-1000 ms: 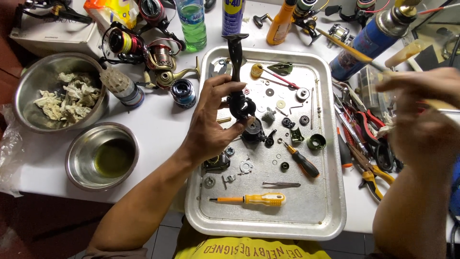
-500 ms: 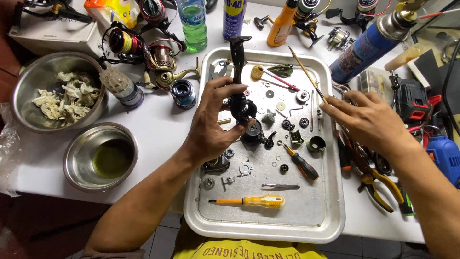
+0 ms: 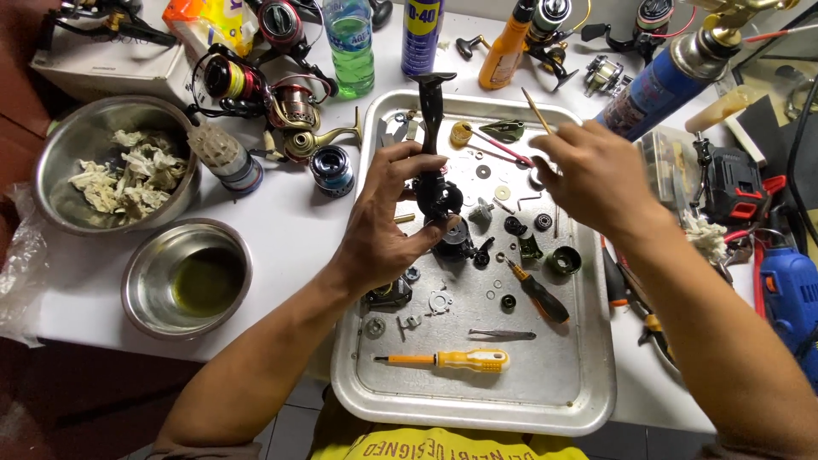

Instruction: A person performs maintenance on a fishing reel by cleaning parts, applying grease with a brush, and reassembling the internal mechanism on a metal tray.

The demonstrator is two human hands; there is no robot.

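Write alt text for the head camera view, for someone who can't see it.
A left hand holds a black fishing reel body above a metal tray of small parts and screwdrivers, while the right hand brings a thin stick toward it.

A black reel body (image 3: pixel 439 200) was seen above a silver tray (image 3: pixel 588 383); a yellow-handled screwdriver (image 3: pixel 452 360) and white table (image 3: pixel 290 230) were noted.

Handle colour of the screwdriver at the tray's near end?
Yellow, on the screwdriver in the tray; head view.
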